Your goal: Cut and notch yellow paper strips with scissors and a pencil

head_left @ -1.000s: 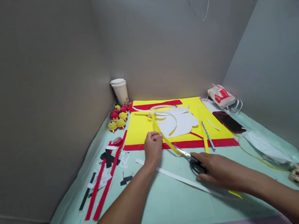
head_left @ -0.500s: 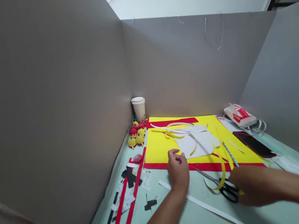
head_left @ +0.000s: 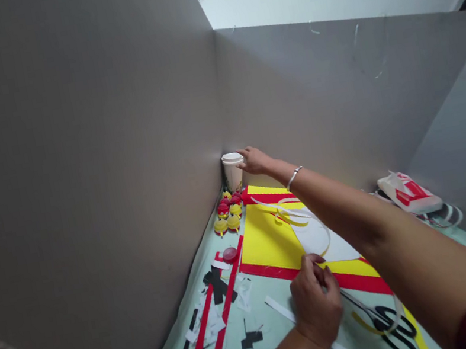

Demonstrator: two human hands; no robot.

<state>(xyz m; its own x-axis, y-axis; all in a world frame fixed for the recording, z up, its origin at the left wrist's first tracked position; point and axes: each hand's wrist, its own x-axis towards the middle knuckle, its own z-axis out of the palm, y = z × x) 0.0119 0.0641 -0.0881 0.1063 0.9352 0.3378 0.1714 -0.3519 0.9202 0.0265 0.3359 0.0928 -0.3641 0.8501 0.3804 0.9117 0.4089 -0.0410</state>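
My left hand (head_left: pixel 318 298) is closed in a loose curl over the front edge of the yellow sheet (head_left: pixel 270 234), above a long white strip (head_left: pixel 280 309). Whatever its fingers may hold is hidden. Stretched far across the table, my right hand (head_left: pixel 254 160) has its thumb and fingers apart at the right side of a white paper cup (head_left: pixel 233 174), near the lid. Whether they touch the cup I cannot tell. Scissors with black handles (head_left: pixel 382 319) lie right of my left hand, a curled yellow strip across them.
Small red and yellow round pieces (head_left: pixel 233 224) cluster in front of the cup. Red strips (head_left: pixel 218 345) and black scraps (head_left: pixel 219 285) lie at left. White paper (head_left: pixel 316 238) rests on the yellow sheet. A red-and-white packet (head_left: pixel 410 191) sits back right. Grey partitions (head_left: pixel 312 88) enclose the table.
My right hand has moved from beside the scissors to the cup at the back left. My left hand stays curled at the sheet's edge. The view has shifted left.
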